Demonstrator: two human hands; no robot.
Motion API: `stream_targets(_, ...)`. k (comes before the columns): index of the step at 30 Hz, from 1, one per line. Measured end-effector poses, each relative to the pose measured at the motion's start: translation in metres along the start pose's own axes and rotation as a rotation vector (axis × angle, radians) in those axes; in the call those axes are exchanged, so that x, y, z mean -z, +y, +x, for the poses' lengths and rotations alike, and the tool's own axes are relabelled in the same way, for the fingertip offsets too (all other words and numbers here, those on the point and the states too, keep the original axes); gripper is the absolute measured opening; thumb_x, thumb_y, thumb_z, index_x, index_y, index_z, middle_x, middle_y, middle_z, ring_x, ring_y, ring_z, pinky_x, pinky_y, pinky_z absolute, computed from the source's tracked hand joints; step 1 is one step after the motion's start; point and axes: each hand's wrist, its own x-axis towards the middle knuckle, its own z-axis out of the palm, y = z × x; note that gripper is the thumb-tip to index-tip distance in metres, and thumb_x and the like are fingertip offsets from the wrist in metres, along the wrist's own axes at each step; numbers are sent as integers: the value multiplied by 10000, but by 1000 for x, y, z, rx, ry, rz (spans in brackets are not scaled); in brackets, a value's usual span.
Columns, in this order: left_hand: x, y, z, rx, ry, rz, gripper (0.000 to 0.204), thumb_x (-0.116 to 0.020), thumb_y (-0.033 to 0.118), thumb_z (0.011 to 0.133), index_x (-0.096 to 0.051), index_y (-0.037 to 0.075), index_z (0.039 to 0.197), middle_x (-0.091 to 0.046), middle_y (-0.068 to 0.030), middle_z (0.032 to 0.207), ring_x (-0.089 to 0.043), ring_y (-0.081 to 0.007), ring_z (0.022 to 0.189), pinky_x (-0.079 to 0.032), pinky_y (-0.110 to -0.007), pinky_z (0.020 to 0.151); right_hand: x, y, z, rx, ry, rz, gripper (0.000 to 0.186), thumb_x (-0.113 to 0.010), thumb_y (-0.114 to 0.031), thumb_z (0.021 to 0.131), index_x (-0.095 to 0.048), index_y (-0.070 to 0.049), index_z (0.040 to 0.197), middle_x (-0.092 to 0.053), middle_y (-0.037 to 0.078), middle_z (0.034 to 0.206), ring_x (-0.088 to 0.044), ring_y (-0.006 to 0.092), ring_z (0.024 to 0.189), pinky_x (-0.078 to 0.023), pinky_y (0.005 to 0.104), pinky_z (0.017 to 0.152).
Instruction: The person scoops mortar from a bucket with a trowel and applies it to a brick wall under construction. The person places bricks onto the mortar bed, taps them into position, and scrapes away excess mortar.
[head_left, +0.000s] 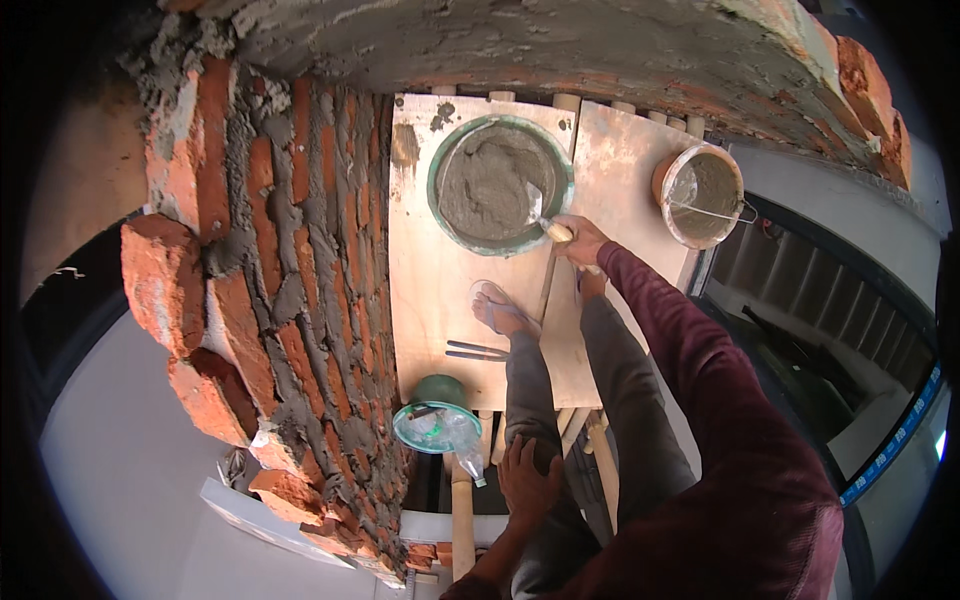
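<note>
My right hand (582,243) is closed around the light wooden handle of a trowel (535,203). The trowel's metal blade dips into wet grey mortar (480,190) near the right side of a wide round green basin (434,205). My left hand (530,482) holds nothing and rests on my bent left knee, its fingers laid out over the dark grey trouser cloth. The basin stands on a plywood board (430,290) beyond my sandalled left foot (500,308).
An orange bucket (661,185) with a wire handle and mortar inside stands right of the basin. A rough brick wall (270,210) rises at left, a plastered wall (480,50) beyond. A small green bucket (440,388) holds a plastic bottle (466,450). Two thin bars (477,350) lie nearby.
</note>
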Motion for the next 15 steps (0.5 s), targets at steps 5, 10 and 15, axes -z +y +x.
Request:
stream_targets(5,3,-3,7,-22,-21,63,572,-677,382,773,-582,45,1225,-484,-161,1370,-414,-337,1294,-300,-462,1086,26,-11,-52,22,-5,4,437,-659,-42,738,-574,-77,1166,-553,35,654,-487,112,408,-406,277,362)
stream_targets(10,9,3,19,-23,-46,113,581,-663,397,755,-591,54,1218,-489,-146,1365,-428,-323,1279,-308,-441,1081,67,-73,-160,248,-35,-227,445,-657,-76,685,-603,-97,1126,-610,60,812,-592,158,759,-489,324,667)
stream_targets(15,20,24,29,-4,-39,142,600,-638,417,757,-583,60,1235,-495,-124,1355,-430,-311,1274,-317,-434,1073,133,-179,-275,367,35,-489,455,-652,-102,671,-596,-52,1119,-628,123,891,-617,235,840,-485,337,782)
